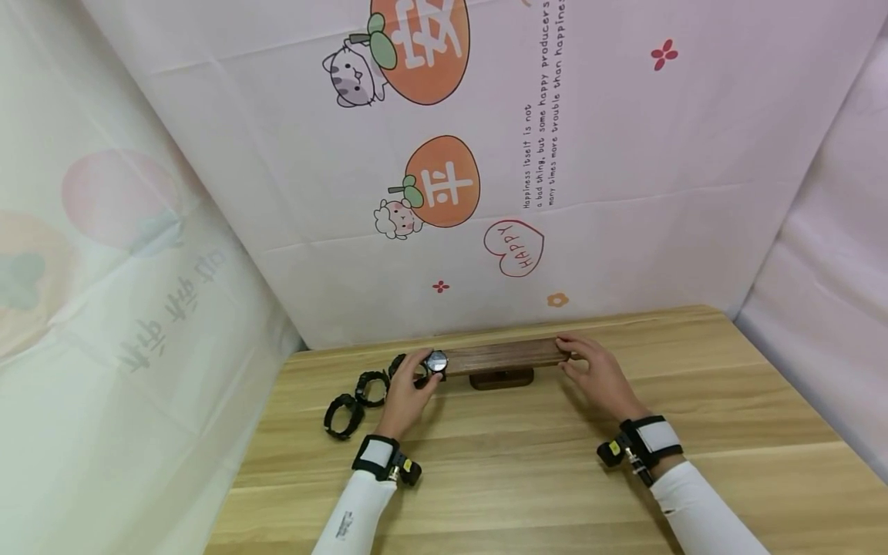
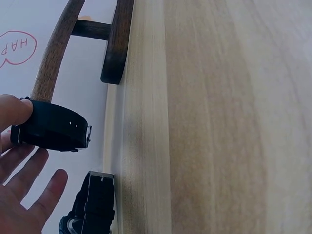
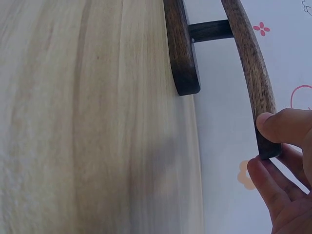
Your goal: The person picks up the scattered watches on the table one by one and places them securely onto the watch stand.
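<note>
Your left hand (image 1: 408, 395) is pinching a watch (image 1: 437, 361) at one end of the wooden bar (image 1: 506, 355). Your right hand (image 1: 600, 378) is gripping the other, ideally countering any tipping.

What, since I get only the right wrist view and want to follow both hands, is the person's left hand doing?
Observer: The left hand grips a black watch at the left end of the wooden bar.
Operator: Thanks. Can you see the face of that watch?
Observer: Yes, the head view shows its round face.
Operator: Any other watches about?
Observer: At least two, both left of that hand on the table: a nearer watch and, just beyond it, a farther watch.
</note>
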Motion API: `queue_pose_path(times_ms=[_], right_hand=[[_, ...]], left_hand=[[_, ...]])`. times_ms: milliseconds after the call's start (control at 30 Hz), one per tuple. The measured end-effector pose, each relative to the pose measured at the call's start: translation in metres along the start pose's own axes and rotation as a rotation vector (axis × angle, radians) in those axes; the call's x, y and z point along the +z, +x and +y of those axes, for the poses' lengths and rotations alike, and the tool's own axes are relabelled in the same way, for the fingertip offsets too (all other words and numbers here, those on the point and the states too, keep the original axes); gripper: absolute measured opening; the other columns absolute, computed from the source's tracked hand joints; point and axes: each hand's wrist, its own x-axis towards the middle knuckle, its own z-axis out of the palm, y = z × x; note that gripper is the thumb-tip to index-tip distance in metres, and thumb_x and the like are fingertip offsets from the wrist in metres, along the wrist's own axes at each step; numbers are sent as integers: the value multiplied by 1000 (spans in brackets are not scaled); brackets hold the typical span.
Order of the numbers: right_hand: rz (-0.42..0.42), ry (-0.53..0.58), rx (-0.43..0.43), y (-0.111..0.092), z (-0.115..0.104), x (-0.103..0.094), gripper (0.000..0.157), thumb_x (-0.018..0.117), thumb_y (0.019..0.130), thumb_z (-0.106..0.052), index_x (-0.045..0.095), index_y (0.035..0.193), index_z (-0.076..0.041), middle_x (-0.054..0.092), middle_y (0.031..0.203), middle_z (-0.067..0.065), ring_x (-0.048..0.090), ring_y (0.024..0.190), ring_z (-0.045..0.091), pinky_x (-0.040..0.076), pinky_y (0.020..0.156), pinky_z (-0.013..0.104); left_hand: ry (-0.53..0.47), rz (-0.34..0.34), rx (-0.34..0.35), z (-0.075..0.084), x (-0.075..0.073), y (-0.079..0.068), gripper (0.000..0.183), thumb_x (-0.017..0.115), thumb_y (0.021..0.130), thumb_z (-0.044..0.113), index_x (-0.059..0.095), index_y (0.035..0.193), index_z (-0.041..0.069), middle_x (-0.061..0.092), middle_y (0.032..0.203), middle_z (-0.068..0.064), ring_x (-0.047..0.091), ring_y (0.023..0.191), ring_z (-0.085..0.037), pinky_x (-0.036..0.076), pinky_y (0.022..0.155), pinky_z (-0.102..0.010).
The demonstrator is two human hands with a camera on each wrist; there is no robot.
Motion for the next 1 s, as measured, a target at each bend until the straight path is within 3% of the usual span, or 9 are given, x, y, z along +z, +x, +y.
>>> queue_pose_path(times_ms=[233, 467, 767, 1000], right_hand=[[5, 0, -5, 1, -1, 0, 47, 78, 91, 8, 67, 136, 6, 63, 142, 27, 66, 120, 44, 60, 93, 57], [3, -1, 3, 0, 0, 1, 47, 79, 91, 8, 67, 137, 6, 63, 142, 28, 66, 120, 45, 60, 93, 58], [-2, 0, 12, -1, 3, 1, 48, 78, 91, 8, 67, 138, 4, 62, 144, 27, 65, 120, 43, 60, 92, 56], [-6, 1, 19, -1, 4, 1, 49, 78, 91, 7, 67, 138, 4, 62, 145, 26, 66, 120, 42, 60, 92, 55]], left_hand=[[-14, 4, 18, -1, 0, 1, 52, 75, 102, 17, 58, 150, 9, 60, 151, -14, 61, 135, -34, 58, 103, -57], [-11, -6, 30, -1, 0, 3, 52, 75, 102, 17, 59, 151, 14, 59, 153, -13, 60, 136, -33, 58, 103, -56], [-14, -17, 54, 3, 0, 6, 55, 78, 99, 12, 59, 150, 12, 58, 153, -14, 60, 136, -35, 56, 104, -58], [-17, -33, 33, 5, 0, 6, 54, 76, 100, 14, 58, 151, 14, 57, 155, -12, 57, 141, -32, 54, 109, -57]])
